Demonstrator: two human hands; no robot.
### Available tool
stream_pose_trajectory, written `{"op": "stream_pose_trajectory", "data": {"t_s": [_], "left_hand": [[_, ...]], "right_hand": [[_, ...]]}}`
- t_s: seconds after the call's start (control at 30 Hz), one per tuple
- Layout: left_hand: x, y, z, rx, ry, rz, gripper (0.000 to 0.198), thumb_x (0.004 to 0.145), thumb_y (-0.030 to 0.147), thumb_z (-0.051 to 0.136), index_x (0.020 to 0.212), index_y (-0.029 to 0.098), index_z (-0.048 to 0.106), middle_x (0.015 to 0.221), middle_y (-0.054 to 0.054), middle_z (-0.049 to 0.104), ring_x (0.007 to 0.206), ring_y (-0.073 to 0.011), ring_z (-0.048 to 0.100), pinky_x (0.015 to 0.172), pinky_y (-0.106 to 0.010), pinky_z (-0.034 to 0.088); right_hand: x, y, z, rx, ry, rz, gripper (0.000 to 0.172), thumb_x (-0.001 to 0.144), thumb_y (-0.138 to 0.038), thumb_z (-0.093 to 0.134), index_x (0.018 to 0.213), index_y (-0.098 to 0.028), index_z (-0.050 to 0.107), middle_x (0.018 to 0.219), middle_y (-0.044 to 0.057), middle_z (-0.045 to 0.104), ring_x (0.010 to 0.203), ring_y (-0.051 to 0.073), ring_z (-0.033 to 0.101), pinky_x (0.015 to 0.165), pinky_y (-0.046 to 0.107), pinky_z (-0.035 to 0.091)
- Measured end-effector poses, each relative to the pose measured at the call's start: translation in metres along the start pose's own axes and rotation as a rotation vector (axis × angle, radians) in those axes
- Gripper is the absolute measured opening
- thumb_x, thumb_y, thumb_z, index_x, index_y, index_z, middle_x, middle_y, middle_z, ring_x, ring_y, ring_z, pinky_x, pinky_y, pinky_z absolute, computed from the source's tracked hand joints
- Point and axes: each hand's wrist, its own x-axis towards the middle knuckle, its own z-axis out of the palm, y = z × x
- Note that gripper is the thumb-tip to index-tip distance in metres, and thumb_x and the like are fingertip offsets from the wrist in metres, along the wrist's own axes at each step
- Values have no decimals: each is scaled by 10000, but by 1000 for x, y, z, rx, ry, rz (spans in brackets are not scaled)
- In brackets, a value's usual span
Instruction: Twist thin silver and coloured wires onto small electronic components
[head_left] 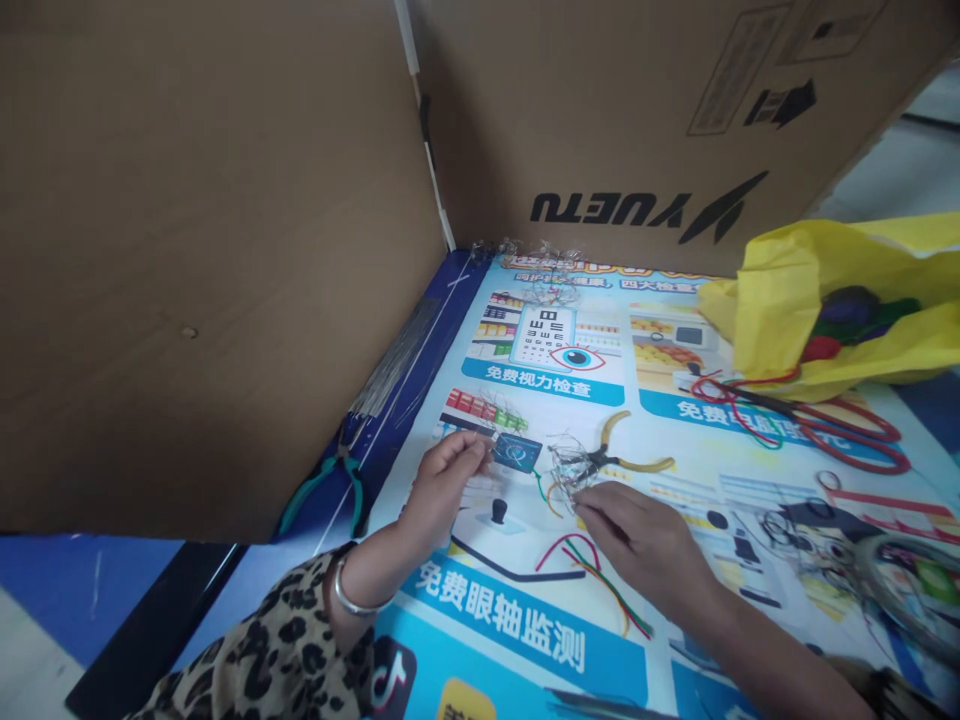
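My left hand (442, 488) hovers over the printed poster with thumb and forefinger pinched together. Thin wire strands show around those fingertips, too fine to tell what exactly is gripped. Opposite it, my right hand (637, 535) has its thumb and fingers closed at the lower edge of a tangle of thin silvery wire (571, 466). Just behind that tangle lie pliers with yellow handles (646, 465), their jaws partly hidden by the wire. Red, green and yellow wires (592, 565) rest between my two hands.
Cardboard panels (225, 250) wall off the left and back. Teal-handled pliers (357, 492) and straight wire lengths (396, 362) lie along the left panel. To the right are a yellow bag (780, 300), red-handled scissors (862, 428) and a coil (885, 560). Twisted wire pieces (553, 292) sit at the back.
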Motion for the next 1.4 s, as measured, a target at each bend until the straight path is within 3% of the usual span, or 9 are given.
{"op": "stream_pose_trajectory", "data": {"t_s": [0.23,0.6,1.4], "left_hand": [[1,3,-3,90,-41,63,204,876,330,477,817,173,594,775,-14,594,738,-129,536,704,-230,429],[9,4,-8,302,-38,228,222,883,335,451,820,183,600,782,-14,594,783,-149,551,765,-246,422],[15,-8,-11,379,-29,243,206,862,285,467,910,202,649,855,-24,673,762,-150,596,742,-254,460]], "right_hand": [[2,-5,-5,118,1,43,67,843,-147,548,847,-197,592,738,21,663,657,125,619,601,229,491],[-2,-10,-8,142,-88,-60,72,858,-158,527,857,-195,589,758,19,664,691,116,624,630,214,481],[-6,-14,-8,77,-131,-126,122,875,-170,485,870,-197,604,793,29,685,742,135,647,671,244,502]]}}
